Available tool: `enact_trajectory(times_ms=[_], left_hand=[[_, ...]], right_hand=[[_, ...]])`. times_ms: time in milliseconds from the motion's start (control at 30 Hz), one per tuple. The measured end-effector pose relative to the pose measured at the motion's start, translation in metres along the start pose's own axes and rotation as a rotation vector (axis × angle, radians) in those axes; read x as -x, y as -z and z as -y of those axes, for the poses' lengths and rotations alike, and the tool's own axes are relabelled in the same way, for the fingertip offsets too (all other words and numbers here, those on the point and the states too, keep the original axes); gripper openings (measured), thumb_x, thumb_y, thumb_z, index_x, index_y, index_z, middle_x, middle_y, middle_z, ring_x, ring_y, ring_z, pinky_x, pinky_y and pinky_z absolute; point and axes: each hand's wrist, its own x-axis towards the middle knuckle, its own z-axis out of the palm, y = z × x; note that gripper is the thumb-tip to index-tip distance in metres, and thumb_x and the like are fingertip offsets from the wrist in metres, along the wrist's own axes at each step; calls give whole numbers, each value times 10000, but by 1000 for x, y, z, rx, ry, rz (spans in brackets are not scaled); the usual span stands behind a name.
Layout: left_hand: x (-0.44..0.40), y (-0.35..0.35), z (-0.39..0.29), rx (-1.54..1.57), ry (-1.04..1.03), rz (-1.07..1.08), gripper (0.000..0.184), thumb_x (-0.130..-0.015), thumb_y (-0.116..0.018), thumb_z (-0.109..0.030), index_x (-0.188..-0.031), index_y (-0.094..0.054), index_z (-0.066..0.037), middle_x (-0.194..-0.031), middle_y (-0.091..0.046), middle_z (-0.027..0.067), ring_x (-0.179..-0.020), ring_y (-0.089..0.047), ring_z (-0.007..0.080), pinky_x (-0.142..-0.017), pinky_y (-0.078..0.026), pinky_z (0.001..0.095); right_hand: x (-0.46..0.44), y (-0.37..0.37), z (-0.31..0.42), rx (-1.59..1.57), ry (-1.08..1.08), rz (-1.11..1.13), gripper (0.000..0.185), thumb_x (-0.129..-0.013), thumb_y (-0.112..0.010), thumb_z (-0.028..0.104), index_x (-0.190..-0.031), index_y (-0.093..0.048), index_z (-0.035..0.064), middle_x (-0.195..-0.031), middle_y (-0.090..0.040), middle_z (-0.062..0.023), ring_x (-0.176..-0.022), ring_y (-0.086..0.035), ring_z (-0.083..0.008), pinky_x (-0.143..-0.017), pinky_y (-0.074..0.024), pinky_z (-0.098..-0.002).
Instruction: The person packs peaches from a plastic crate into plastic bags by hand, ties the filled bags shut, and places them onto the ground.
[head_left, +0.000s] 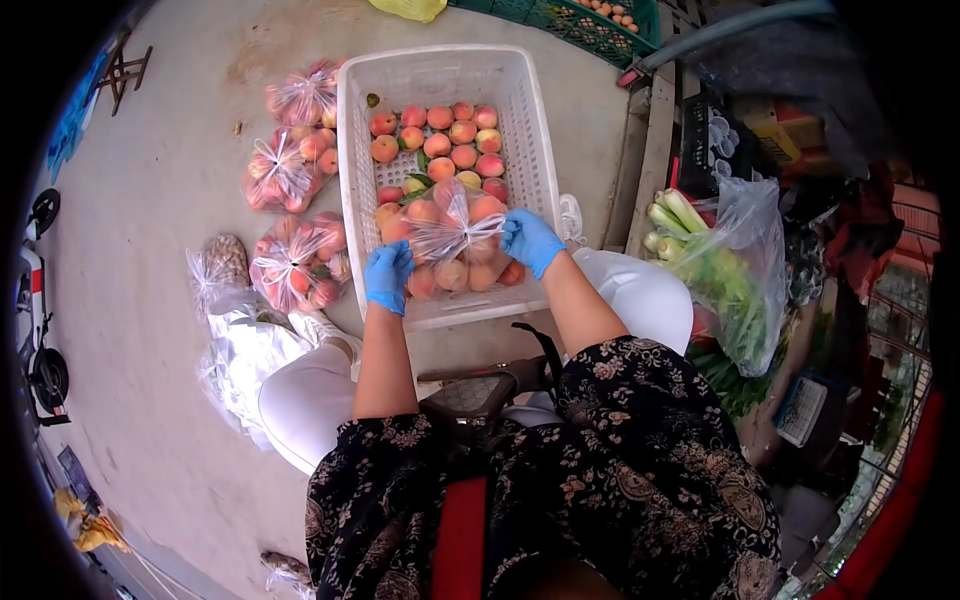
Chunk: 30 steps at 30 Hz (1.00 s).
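Observation:
A clear plastic bag of peaches (452, 272), gathered at the top and knotted with a white tie (468, 230), rests in the near end of a white plastic crate (450, 62). My right hand (533, 241), in a blue glove, pinches the tie's end at the bag's right side. My left hand (388, 276), gloved the same way, has its fingers closed at the bag's left edge; whether they grip film or tie is hard to see. Loose peaches (438, 145) with a few green leaves lie farther back in the crate.
Tied bags of peaches (285, 172) stand left of the crate. A bag of leafy vegetables (735, 270) sits to the right, beside a wooden pallet (650, 150). A green crate (560, 25) is at the back. A scooter (42, 330) stands far left.

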Motion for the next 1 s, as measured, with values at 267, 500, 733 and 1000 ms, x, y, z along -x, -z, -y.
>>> enact_trajectory(times_ms=[267,500,733,1000], left_hand=[[21,-61,22,-580,-136,303,252,-834,-606,-201,-1034,-592,-48,-904,-613,5,-795,-535,85,-704,-446,227],[2,-72,54,-549,-219,313,203,-831,-590,-91,-1009,-595,7,-950,-606,46,-873,-545,109,-791,-443,232],[2,-38,45,224,-19,350,188,-739,-511,-125,-879,-605,-41,-913,-618,65,-910,-561,204,-879,-415,313],[9,-42,45,-530,-556,473,549,-653,-442,84,-1168,-557,-69,-1314,-377,126,-1205,-382,224,-1016,-285,299]], right_hand=[[1,-36,4,312,-44,112,171,-829,-529,152,-668,-498,102,-537,-452,-2,-477,-427,-119,-451,-364,-266],[7,-40,-12,448,-68,203,176,-832,-543,223,-706,-538,100,-564,-471,3,-485,-446,-121,-468,-390,-263],[1,-37,-17,835,114,57,141,-810,-553,210,-827,-597,77,-685,-575,-21,-608,-537,-117,-567,-448,-254],[7,-42,-51,1221,547,308,272,-775,-627,214,-969,-611,25,-967,-628,-126,-881,-598,-213,-782,-464,-307]])
